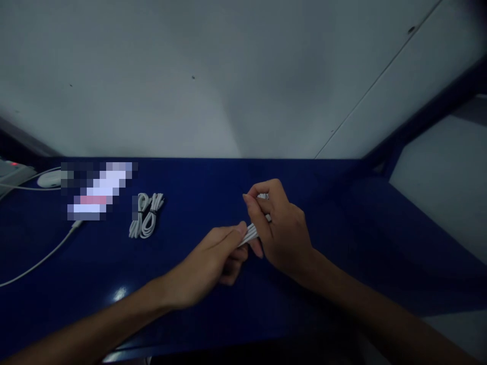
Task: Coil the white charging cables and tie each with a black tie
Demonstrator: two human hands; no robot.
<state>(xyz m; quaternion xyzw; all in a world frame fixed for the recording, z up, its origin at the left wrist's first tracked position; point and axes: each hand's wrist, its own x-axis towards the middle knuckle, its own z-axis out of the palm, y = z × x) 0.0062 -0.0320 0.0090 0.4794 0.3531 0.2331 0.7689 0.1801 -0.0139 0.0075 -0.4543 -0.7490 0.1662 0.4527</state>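
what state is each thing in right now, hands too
left hand: closed on held cable
right hand: closed on held cable
held cable: bunched in strands
two cable bundles: coiled, tied in black
screen: lit, contents blurred
red light: on

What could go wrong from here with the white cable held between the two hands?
The strands of the white cable might slip or fan out: no tie shows on the stretch between the left hand and right hand.

The left forearm could catch the cord curving off the table's left side, perhaps tugging the blurred, bright object it meets.
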